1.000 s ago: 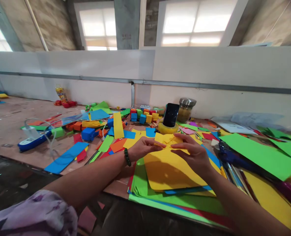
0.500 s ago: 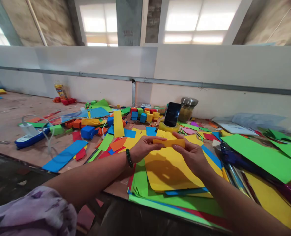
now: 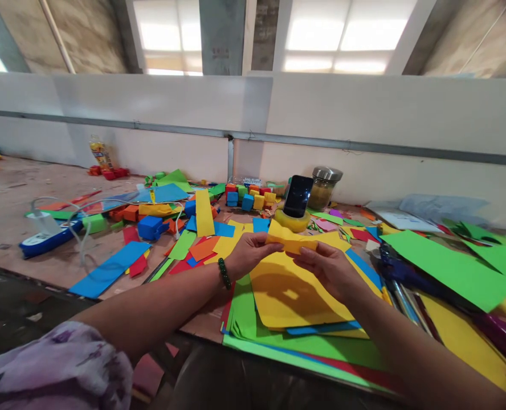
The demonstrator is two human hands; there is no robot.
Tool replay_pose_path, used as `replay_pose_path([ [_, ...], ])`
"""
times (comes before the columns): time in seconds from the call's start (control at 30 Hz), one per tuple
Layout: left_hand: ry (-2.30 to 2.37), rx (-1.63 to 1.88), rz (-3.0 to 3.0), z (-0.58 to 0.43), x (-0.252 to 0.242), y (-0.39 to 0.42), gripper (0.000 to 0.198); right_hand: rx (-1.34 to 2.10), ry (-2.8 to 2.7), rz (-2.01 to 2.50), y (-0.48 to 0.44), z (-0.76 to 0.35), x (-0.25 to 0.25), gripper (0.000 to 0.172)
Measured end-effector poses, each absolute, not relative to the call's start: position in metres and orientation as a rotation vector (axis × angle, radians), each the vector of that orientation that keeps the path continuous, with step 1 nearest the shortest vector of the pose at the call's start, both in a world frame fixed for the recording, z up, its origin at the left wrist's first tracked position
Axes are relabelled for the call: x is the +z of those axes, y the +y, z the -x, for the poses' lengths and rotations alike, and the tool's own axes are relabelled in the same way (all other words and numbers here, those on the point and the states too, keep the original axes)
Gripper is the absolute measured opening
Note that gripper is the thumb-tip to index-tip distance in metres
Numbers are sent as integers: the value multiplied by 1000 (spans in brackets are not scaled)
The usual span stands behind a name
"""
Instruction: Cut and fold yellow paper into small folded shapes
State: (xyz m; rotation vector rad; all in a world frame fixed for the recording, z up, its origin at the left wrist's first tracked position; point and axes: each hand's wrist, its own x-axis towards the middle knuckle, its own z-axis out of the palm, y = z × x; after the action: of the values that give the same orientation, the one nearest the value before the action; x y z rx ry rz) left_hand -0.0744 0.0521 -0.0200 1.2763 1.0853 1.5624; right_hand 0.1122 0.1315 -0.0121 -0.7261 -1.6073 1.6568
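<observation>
A folded strip of yellow paper [image 3: 293,241] is held in the air between my two hands. My left hand [image 3: 253,254] pinches its left end, thumb in front. At the strip's right end, my right hand [image 3: 323,266] grips it between thumb and fingers. Below both hands lies a yellow sheet [image 3: 296,302], with their shadow on it. That sheet rests on a stack of green sheets [image 3: 253,324], with blue and red edges showing. A phone [image 3: 298,196] leans upright in a yellow tape roll [image 3: 291,220] just beyond the strip.
Several small coloured paper cubes [image 3: 247,201] stand at the back. A glass jar [image 3: 323,188] is behind the phone. To the left are a power strip [image 3: 50,238] with a white cable and a blue paper strip [image 3: 110,269]. A large green sheet [image 3: 445,267] lies at the right.
The yellow paper strip has tilted and opened, so more of its upper part shows. My right fingers have shifted along its lower edge. The view has moved slightly.
</observation>
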Motion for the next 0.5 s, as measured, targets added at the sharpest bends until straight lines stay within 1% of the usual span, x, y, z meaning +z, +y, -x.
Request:
replay_pose_path([
  [0.07, 1045, 1534, -1257, 75, -21, 52, 49, 1616, -1629, 693, 133, -112, -14, 31],
  [0.13, 1052, 1505, -1246, 75, -21, 53, 52, 1529, -1672, 677, 133, -111, -16, 28],
  [0.27, 1102, 1484, -1201, 75, -21, 52, 49, 1422, -1672, 686, 131, -109, -18, 26],
  [0.5, 1086, 1583, -1049, 70, -20, 52, 43, 1400, -1584, 719, 125, -107, -20, 27],
])
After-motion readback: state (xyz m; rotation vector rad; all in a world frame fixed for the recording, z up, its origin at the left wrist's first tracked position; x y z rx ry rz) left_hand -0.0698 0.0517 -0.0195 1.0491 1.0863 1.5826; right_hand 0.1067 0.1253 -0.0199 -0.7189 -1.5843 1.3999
